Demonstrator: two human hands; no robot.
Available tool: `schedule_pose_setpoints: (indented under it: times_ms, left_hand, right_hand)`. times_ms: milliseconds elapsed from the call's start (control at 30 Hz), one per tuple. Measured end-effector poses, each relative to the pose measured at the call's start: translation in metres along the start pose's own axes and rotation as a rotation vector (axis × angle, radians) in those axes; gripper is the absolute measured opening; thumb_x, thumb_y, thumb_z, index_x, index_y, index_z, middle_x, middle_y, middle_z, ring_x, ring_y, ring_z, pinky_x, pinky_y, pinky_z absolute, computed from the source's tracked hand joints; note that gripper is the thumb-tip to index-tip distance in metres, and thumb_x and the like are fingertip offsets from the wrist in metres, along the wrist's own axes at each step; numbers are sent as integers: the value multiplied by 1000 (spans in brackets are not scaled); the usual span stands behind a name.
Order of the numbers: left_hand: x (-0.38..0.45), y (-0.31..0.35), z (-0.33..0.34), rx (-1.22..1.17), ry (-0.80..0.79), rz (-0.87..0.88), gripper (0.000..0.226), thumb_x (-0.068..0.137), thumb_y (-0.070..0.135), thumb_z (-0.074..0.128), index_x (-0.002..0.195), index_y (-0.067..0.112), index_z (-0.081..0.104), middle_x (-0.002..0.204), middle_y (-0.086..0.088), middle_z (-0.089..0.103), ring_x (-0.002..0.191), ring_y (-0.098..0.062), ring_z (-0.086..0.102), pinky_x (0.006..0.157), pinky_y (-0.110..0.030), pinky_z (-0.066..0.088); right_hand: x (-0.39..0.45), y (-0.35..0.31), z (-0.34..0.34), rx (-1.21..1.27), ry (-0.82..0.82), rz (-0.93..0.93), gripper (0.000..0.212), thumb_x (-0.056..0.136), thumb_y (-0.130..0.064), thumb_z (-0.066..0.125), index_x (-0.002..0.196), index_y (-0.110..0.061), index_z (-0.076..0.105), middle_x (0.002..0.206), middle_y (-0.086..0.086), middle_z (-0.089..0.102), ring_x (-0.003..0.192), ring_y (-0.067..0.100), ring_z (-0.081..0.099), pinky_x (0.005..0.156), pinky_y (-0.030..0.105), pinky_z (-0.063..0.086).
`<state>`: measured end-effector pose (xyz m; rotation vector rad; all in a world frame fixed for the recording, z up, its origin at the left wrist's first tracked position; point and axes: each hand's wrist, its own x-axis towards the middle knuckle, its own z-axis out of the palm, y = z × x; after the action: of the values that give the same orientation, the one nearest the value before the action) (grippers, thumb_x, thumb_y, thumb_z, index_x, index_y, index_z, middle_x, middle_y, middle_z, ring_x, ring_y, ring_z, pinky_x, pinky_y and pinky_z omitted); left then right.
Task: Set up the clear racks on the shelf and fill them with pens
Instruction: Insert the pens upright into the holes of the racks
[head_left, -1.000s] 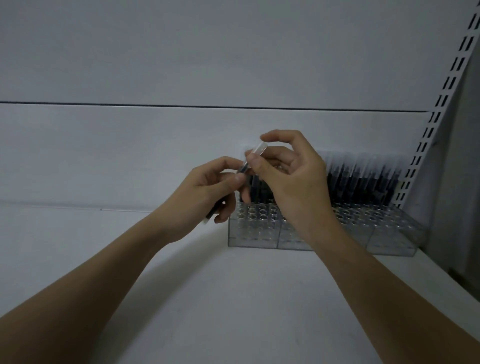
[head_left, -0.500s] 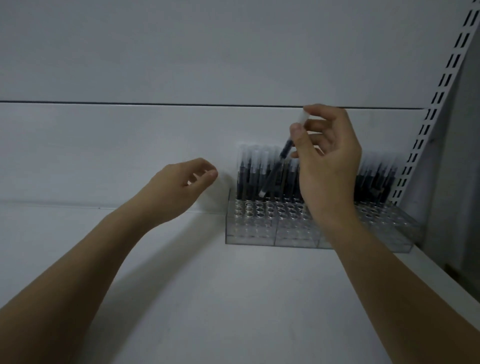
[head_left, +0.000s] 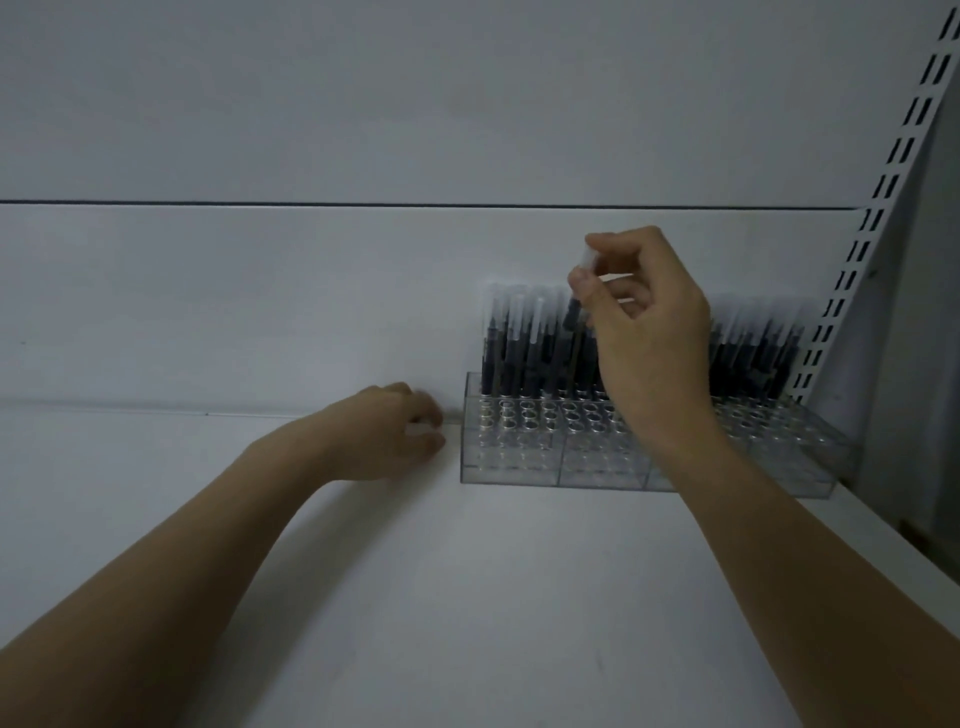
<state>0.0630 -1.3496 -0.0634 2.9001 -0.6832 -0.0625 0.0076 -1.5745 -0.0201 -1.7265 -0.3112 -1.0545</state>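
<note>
Head view, right hand: the right hand (head_left: 649, 332) is raised above the clear racks (head_left: 644, 452), its thumb and forefinger pinching the pale top end of a pen (head_left: 575, 332); the other fingers are curled in under the palm.
Head view, held pen: it stands nearly upright, dark along its body, its lower end down among the standing pens (head_left: 524, 343); whether its tip sits in a hole cannot be told.
Head view, left hand: the left hand (head_left: 387, 439) lies low over the shelf (head_left: 467, 597), just beside the left end of the racks, fingers loosely curled; it is blurred, and whether it holds anything or touches the rack cannot be told.
Head view, racks: they sit side by side at the shelf's back right corner, against the back panel (head_left: 260, 301).
Head view, pens in racks: dark pens with pale tops fill the back rows; the front rows of holes stand open.
Head view, upright: a slotted rail (head_left: 883, 187) rises at the shelf's right edge.
</note>
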Motion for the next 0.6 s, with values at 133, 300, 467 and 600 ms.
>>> schedule_pose_setpoints:
  times_ms: [133, 300, 467, 600]
  left_hand:
    - [1, -1, 2, 10, 10, 0, 35, 99, 42, 49, 131, 29, 55, 129, -2, 51, 119, -24, 49, 101, -35, 40]
    - [2, -1, 4, 23, 15, -8, 38, 98, 45, 49, 132, 29, 54, 133, 0, 49, 124, -25, 46, 104, -40, 40]
    - [1, 6, 4, 26, 5, -54, 37, 99, 45, 46, 131, 28, 54, 138, 1, 47, 123, -25, 44, 102, -45, 42]
    - [3, 19, 6, 38, 65, -157, 31, 101, 42, 42, 121, 26, 58, 138, 2, 46, 120, -26, 44, 96, -47, 43]
  right_hand:
    - [-4, 9, 3, -101, -135, 64, 13, 96, -18, 65, 105, -25, 61, 91, -9, 63, 81, 10, 65, 71, 18, 53]
    - [-6, 8, 6, -158, -147, 62, 11, 96, -15, 63, 103, -22, 58, 98, 1, 62, 83, 8, 63, 73, 19, 54]
    - [-5, 9, 7, -180, -174, 119, 10, 94, -13, 63, 99, -19, 57, 86, 2, 62, 74, 9, 61, 66, 20, 51]
    - [-5, 11, 8, -204, -201, 141, 12, 93, -10, 63, 94, -19, 55, 81, -3, 60, 72, 10, 59, 63, 24, 52]
